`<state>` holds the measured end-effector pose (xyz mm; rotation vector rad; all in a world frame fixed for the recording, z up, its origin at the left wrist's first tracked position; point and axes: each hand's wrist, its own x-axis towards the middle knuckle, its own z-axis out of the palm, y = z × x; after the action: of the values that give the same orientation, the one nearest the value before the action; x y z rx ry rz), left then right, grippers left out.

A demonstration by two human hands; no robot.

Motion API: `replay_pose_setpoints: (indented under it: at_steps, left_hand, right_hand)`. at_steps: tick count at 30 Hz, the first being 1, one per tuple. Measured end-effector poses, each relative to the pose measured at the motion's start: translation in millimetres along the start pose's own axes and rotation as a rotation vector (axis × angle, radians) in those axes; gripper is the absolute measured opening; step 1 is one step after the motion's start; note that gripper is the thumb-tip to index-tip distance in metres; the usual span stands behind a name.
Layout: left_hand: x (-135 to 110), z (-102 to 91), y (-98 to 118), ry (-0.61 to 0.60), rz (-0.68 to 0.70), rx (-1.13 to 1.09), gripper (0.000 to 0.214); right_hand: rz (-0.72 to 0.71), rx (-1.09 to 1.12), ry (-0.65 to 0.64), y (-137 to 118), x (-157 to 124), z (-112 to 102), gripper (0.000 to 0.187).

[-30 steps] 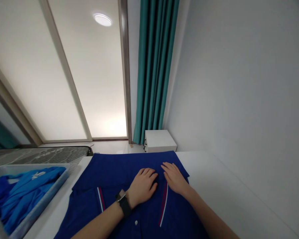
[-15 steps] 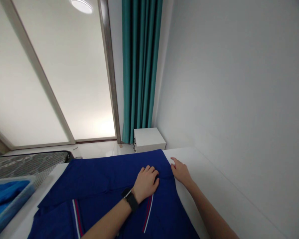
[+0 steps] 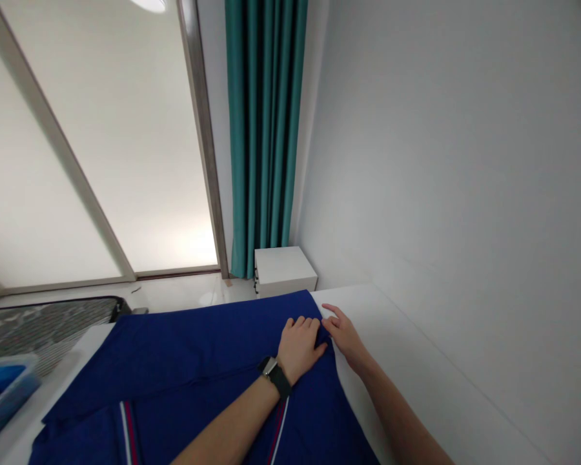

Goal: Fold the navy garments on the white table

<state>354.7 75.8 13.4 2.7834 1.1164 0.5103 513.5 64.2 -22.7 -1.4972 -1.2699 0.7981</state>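
Observation:
A dark blue garment [image 3: 184, 349] with white and red stripes is spread over the white surface, its near part running out of view. My left hand [image 3: 301, 345], with a dark watch [image 3: 274, 374] on its wrist, lies palm down on the garment near its right edge. Its fingers are slightly bent and the thumb points right. My right hand [image 3: 343, 332] is at that edge, just right of the left fingertips. Its thumb meets the cloth and appears to pinch it, while the index finger sticks out above. The curled fingers are partly hidden.
A translucent blue bin [image 3: 17, 403] with blue cloth stands at the left edge. Behind it is a grey patterned item with a black rim [image 3: 53, 323]. A white cabinet [image 3: 283, 265] stands past the far edge, below a green curtain [image 3: 266, 142]. The wall [image 3: 440, 194] borders the right side.
My left hand has slid right across the garment, closer to my right hand. My right hand remains at the cloth's edge. The view has shifted slightly to the right.

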Motion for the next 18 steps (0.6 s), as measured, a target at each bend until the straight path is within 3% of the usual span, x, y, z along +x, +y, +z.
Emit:
replay_pose_setpoints:
  at_steps: [4,10,18]
  left_hand:
    - [0.7,5.9,1.3,0.035,0.026,0.013,0.009]
    - [-2.8,13.1,1.2,0.106,0.01,0.017,0.005]
    - [-6.0,13.3,3.3,0.112,0.042,0.038,0.003]
  right_hand:
    - [0.014,-0.015,0.04,0.5,8.4,0.4,0.049]
    - [0.106,-0.029,-0.077,-0.5,56.0,0.6,0.037]
    - [0.181,0.002,-0.159,-13.4,107.2,18.2,0.034]
